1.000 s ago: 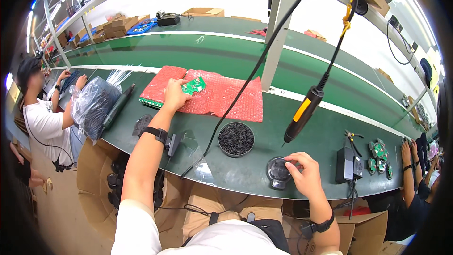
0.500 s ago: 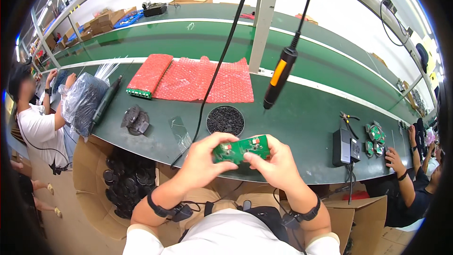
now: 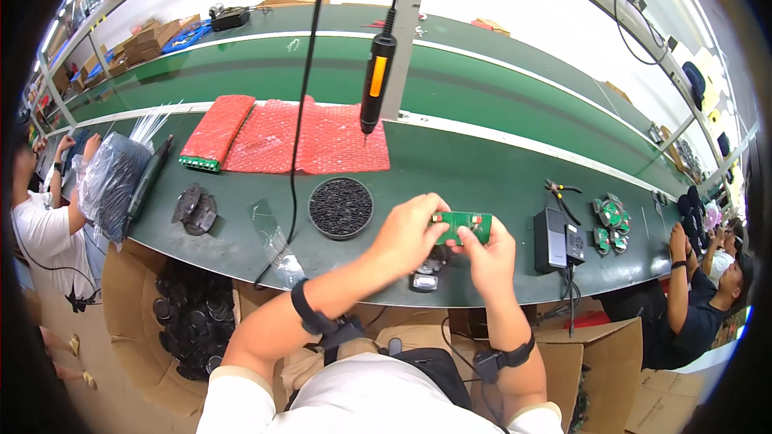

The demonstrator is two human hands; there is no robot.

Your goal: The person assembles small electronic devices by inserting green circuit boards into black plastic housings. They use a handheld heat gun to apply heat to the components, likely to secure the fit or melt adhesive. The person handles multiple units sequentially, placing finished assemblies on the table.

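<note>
A green circuit board [image 3: 470, 224] is held up over the bench near its front edge, small components showing on its face. My left hand [image 3: 408, 235] pinches its left end, and my right hand [image 3: 492, 261] grips its right end, with the thumb on the face. Just below the hands, a dark part with a shiny clear piece [image 3: 425, 281] lies on the bench, partly hidden by my fingers. Left of my left hand stands a round dish [image 3: 341, 207] full of small black screws. A black and orange electric screwdriver [image 3: 376, 84] hangs over the bench.
Red bubble wrap [image 3: 322, 141] lies behind the dish. Left are black plastic parts [image 3: 195, 210] and a clear bag [image 3: 121, 181]. Right are a black box [image 3: 552, 239], pliers [image 3: 567, 199] and round green boards [image 3: 611, 221]. Cartons [image 3: 145, 345] flank me; co-workers [image 3: 704, 297] sit either side.
My hands and the circuit board have shifted right and away from me. The dark part below them now shows. The hanging screwdriver appears further left as the view turned.
</note>
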